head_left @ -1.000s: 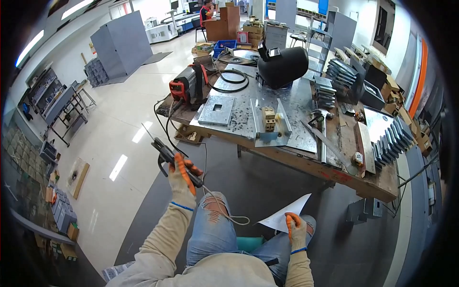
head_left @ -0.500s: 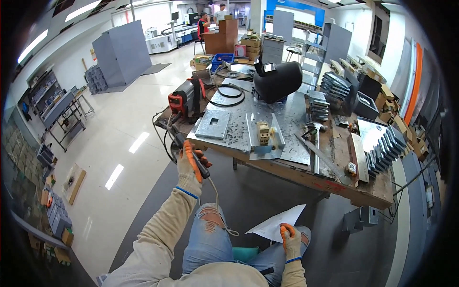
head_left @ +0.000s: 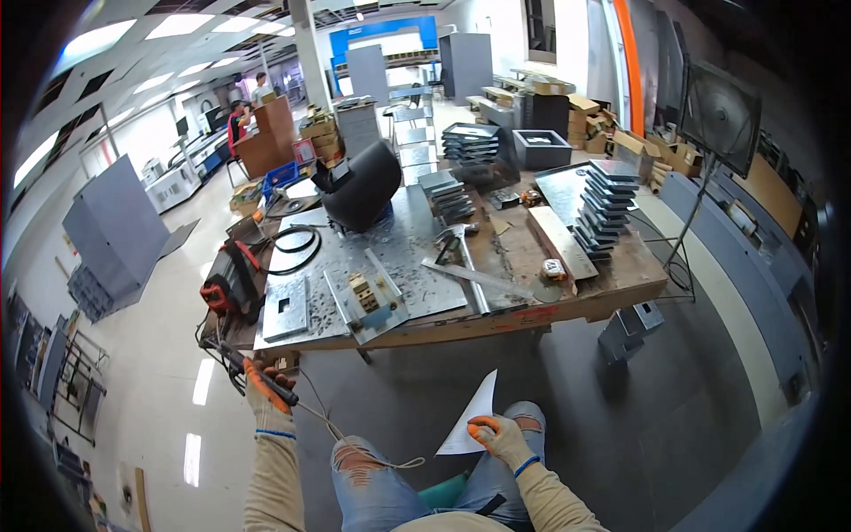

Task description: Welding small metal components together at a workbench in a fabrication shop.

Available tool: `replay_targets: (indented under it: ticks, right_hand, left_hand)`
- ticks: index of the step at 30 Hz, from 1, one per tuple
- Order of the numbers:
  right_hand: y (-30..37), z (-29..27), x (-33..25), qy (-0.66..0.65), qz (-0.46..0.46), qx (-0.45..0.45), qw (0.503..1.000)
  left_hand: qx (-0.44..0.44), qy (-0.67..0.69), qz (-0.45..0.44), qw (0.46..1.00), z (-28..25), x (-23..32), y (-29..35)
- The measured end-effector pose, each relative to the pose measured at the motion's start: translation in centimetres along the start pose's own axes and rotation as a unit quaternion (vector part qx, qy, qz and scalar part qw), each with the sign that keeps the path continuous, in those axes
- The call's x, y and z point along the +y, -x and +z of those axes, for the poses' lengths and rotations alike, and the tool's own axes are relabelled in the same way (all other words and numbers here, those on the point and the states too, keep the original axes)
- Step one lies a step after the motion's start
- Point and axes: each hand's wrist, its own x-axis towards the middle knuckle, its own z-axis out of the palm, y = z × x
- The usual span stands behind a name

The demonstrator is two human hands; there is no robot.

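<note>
Electrode holder (head_left: 286,394) sits in the gloved left hand (head_left: 266,399), its fingers wrapped around the black handle, near the front left corner of the worktop (head_left: 425,330). From the handle's rear, a pale cable (head_left: 312,412) runs over toward the knee. The right hand (head_left: 498,439), also gloved, pinches a white sheet of paper (head_left: 465,430) between its fingers, above the lap. On the worktop, a red-and-black welding machine (head_left: 235,282) stands at the left, with a metal plate with a square cutout (head_left: 297,321) beside it. Farther right lie a metal bracket (head_left: 383,321), a claw hammer (head_left: 468,257) crossing a steel ruler (head_left: 505,286), and a tape measure (head_left: 553,269); a black welding helmet (head_left: 363,191) rests behind.
</note>
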Motion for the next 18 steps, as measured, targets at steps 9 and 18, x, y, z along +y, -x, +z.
replay_targets:
  ticks: [9, 18]
  right_hand:
    - [-0.4, -0.2, 0.4, 0.044, -0.064, -0.017, 0.997]
    - [-0.7, 0.4, 1.4, -0.033, -0.027, -0.007, 0.999]
  left_hand:
    - [0.049, 0.020, 0.029, 0.998, 2.2, 0.5, 4.3]
    - [-0.010, -0.022, 0.109, 0.994, 0.1, 1.0, 1.5]
